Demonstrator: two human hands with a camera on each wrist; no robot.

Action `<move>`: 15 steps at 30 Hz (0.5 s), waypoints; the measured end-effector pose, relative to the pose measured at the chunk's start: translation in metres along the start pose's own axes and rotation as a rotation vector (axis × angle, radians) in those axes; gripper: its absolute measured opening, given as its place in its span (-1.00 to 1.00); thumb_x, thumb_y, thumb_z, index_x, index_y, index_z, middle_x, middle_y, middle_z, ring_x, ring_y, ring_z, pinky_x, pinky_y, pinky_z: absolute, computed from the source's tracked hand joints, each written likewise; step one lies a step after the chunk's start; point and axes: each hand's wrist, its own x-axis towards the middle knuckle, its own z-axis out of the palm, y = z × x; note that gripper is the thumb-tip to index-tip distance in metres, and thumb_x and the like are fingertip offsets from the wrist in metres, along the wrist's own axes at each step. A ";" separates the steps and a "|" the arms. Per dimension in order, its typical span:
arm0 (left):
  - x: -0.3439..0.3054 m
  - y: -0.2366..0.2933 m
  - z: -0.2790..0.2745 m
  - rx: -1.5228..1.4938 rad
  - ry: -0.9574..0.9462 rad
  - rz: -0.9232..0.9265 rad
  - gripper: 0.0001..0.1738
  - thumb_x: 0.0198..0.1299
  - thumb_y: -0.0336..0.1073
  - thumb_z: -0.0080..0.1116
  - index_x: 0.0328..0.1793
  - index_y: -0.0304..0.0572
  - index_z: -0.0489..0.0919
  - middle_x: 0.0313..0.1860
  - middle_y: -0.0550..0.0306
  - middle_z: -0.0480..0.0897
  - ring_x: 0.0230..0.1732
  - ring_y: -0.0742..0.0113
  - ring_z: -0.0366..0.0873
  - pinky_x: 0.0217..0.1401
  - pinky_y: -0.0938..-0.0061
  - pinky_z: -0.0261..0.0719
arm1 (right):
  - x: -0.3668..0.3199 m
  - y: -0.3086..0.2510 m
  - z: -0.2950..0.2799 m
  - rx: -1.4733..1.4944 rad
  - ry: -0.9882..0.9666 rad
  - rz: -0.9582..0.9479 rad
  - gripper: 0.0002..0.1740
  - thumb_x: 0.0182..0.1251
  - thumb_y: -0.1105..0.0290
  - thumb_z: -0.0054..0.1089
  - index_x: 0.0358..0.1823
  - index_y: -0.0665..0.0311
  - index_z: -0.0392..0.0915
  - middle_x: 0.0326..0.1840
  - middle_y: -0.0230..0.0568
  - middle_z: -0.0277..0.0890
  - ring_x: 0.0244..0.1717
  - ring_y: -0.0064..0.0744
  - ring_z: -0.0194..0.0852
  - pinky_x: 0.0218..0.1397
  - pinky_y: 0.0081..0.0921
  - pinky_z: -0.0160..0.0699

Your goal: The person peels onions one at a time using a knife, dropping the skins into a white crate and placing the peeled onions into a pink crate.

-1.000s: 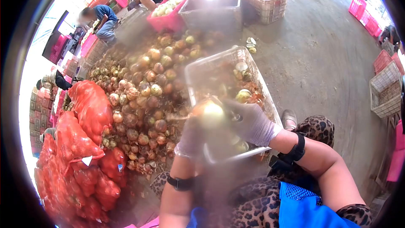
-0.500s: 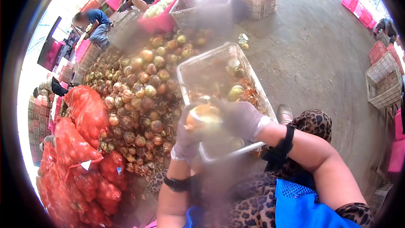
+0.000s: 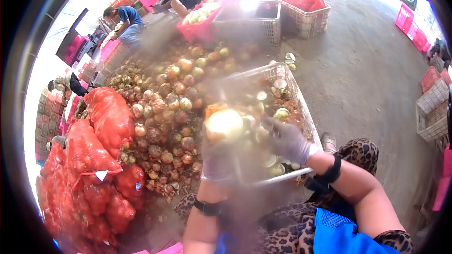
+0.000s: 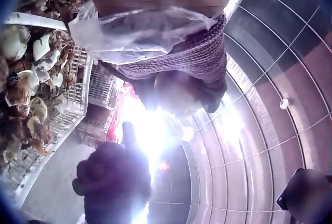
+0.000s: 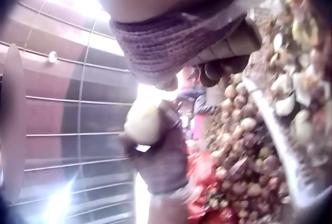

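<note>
My gloved left hand [image 3: 217, 160] grips a pale, partly peeled onion [image 3: 225, 124], blurred by glare in the head view. In the right wrist view the same onion [image 5: 142, 125] sits in the fingers of the left hand [image 5: 163, 162]. Apart from it, to the right, my gloved right hand [image 3: 289, 141] hovers over the white crate [image 3: 308, 113]. Its fingers curl round a tan, handle-like object [image 5: 244, 40], whose far end cannot be made out. Onion pieces [image 3: 281, 114] and brown skins lie in the crate.
A large pile of unpeeled onions [image 3: 165, 108] spreads left of the crate. Red mesh sacks [image 3: 110, 122] are stacked at the left. Behind stand a grey crate [image 3: 270, 30], a pink crate [image 3: 195, 32] and a crate holding red mesh [image 3: 313, 23]. Two people crouch at the upper left.
My right hand has moved off the onion to the right, over the crate. The left hand keeps hold of the onion, whose pale side now faces up more. The head view has shifted slightly.
</note>
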 end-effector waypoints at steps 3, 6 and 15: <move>0.003 -0.008 0.000 -0.016 0.056 0.021 -0.33 -0.04 -0.35 0.25 0.27 -0.31 0.36 -0.04 0.07 0.58 -0.17 0.33 0.60 -0.14 0.48 0.69 | -0.014 -0.012 0.015 -0.432 0.113 -0.471 -0.61 0.01 0.35 0.11 -0.08 0.29 0.44 -0.10 -0.18 0.41 -0.07 -0.19 0.40 -0.24 -0.35 0.53; 0.009 -0.017 -0.013 0.139 0.097 0.107 -0.35 -0.02 -0.32 0.27 0.25 -0.30 0.37 -0.13 0.12 0.60 -0.42 0.50 0.57 -0.42 0.55 0.66 | -0.009 -0.005 0.023 -0.483 0.202 -0.532 -0.34 0.23 0.34 0.08 0.35 0.25 0.10 -0.49 -0.10 0.46 -0.51 -0.10 0.51 -0.57 -0.23 0.45; 0.010 -0.026 -0.001 0.153 0.169 0.147 -0.43 -0.01 -0.39 0.22 0.19 -0.29 0.40 -0.06 0.10 0.55 -0.15 0.43 0.57 -0.18 0.59 0.68 | -0.002 0.007 0.023 -0.342 0.160 -0.363 -0.66 0.00 0.40 0.14 -0.17 0.38 0.40 -0.30 -0.04 0.38 -0.47 -0.09 0.44 -0.50 -0.27 0.46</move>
